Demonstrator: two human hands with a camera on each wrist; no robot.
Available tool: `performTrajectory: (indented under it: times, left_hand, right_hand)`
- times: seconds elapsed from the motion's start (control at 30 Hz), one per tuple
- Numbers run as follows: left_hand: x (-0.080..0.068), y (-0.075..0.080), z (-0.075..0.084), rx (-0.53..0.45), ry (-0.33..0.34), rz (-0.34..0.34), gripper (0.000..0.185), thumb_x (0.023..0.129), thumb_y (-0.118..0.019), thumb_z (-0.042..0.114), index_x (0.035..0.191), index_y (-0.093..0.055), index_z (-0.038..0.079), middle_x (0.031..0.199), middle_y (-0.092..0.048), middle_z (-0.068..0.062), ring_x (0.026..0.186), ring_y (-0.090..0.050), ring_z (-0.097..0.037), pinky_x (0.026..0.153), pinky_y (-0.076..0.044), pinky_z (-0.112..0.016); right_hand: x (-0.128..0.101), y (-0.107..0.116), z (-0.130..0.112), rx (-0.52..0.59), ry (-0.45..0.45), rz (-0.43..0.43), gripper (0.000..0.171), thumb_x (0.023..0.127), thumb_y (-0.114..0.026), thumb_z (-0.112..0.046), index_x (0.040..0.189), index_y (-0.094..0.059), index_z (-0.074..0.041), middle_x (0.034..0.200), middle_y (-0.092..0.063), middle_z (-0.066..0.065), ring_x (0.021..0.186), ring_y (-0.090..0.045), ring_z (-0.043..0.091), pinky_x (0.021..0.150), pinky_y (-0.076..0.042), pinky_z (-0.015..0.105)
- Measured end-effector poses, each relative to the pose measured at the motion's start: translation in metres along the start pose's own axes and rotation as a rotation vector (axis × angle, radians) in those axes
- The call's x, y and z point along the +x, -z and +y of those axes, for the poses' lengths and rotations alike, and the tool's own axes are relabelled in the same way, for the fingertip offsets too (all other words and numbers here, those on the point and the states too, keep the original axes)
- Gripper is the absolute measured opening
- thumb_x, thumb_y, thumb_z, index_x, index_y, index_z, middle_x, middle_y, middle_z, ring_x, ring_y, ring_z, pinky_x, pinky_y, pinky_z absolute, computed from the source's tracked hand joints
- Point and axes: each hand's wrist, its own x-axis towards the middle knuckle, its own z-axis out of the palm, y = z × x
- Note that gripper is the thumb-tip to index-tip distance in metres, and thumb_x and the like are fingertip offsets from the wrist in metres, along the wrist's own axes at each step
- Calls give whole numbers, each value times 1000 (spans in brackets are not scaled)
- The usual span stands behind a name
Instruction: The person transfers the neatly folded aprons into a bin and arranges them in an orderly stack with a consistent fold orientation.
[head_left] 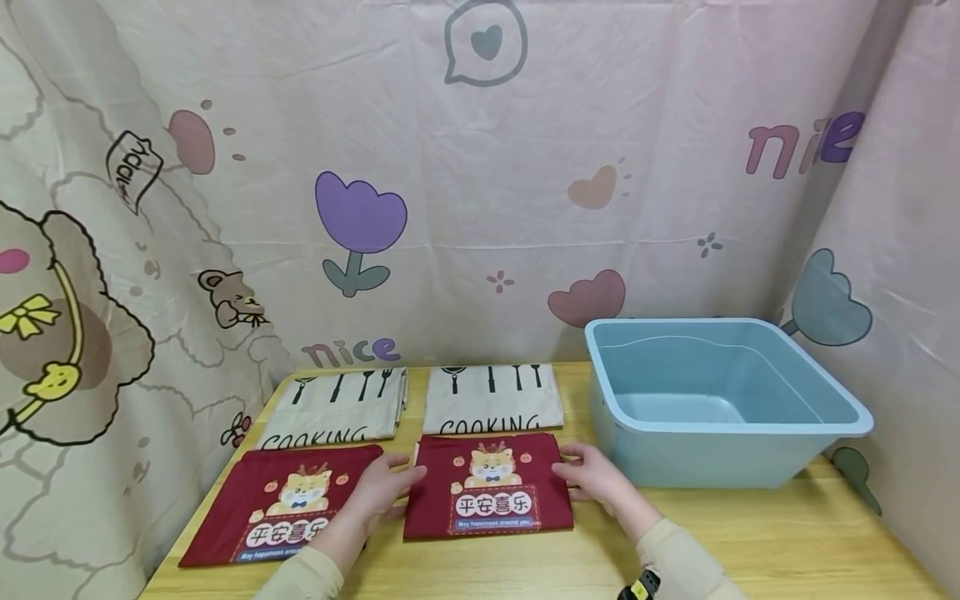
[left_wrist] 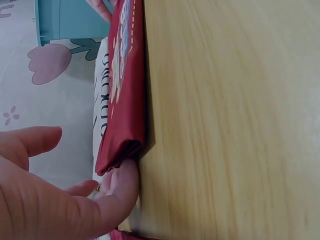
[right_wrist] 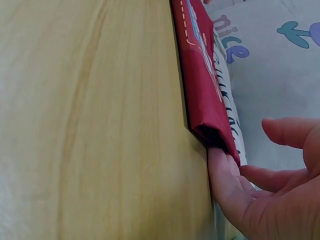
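Note:
A folded red cloth [head_left: 491, 492] with a cartoon animal print lies flat on the wooden table [head_left: 750, 533]. My left hand [head_left: 386, 487] is at its left edge and my right hand [head_left: 592, 477] at its right edge. In the left wrist view the fingers [left_wrist: 122, 187] touch the underside of the red cloth's [left_wrist: 125, 100] fold, with the thumb [left_wrist: 37, 140] raised clear of it. The right wrist view shows the same: fingers [right_wrist: 220, 170] slip under the cloth's [right_wrist: 202, 90] edge and the thumb [right_wrist: 285, 130] hovers apart.
A second red cloth [head_left: 277, 504] lies to the left. Two beige "COOKING" cloths [head_left: 337, 404] [head_left: 491, 398] lie behind them. A light blue basin [head_left: 697, 458] stands at the right. Printed curtains close in the back and sides.

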Motion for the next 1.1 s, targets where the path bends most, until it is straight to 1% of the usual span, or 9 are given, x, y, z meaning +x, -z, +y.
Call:
performTrajectory:
  times: [0.13,0.3,0.4,0.47,0.63,0.77,0.97,1.1]
  left_hand:
    - [0,0,-1,-11,-1,8,60,95,-65,13,139,-36,-16,135,-44,-36,114,-54,-46,82,-56,-49]
    - [0,0,-2,11,2,9,59,94,-65,10,139,-38,-15,131,-49,-35,112,-56,-46,81,-57,-49]
    - [0,-1,-3,14,-15,1,59,93,-64,7,140,-37,-17,131,-48,-36,112,-57,-48,81,-57,-50]
    - [1,-2,-4,3,-28,-4,58,93,-63,4,140,-36,-18,130,-49,-36,108,-59,-45,80,-57,-50]
    - [3,-4,-8,-45,-45,-9,57,92,-60,-1,140,-35,-20,125,-54,-36,101,-64,-37,76,-58,-49]
    - [4,-4,-10,-106,-45,-4,57,91,-58,-5,141,-34,-19,123,-56,-38,97,-66,-36,74,-58,-51]
    - [4,-4,-14,-169,-47,0,56,89,-56,-11,140,-36,-18,123,-57,-37,91,-68,-31,71,-58,-50]
    - [4,-5,-17,-200,-47,4,57,89,-56,-12,142,-36,-16,124,-57,-35,91,-68,-30,71,-58,-50]
  right_hand:
    - [1,-1,2,20,-1,0,47,94,-63,-5,131,-45,17,104,-61,23,89,-64,29,73,-59,45]
    - [1,-2,2,64,-6,0,48,95,-62,-4,134,-43,17,107,-60,25,92,-66,32,75,-59,46]
    - [1,-2,1,99,-5,0,49,95,-61,-4,135,-42,16,109,-59,26,92,-67,33,75,-58,47]
    - [1,-2,2,127,-4,-3,50,95,-61,-4,136,-41,15,109,-58,26,90,-67,33,76,-58,48]
    - [1,-2,3,188,4,-21,51,95,-59,-2,138,-38,15,115,-56,29,91,-67,32,75,-58,48]
    - [1,0,4,244,24,-61,53,95,-57,-1,139,-34,18,120,-55,32,94,-66,32,78,-58,47]
    - [2,-1,9,306,41,-144,53,96,-53,0,140,-29,19,113,-61,26,88,-66,25,78,-58,46]
    - [2,-2,11,328,37,-148,53,97,-51,2,142,-28,17,115,-60,25,87,-67,24,77,-58,47]
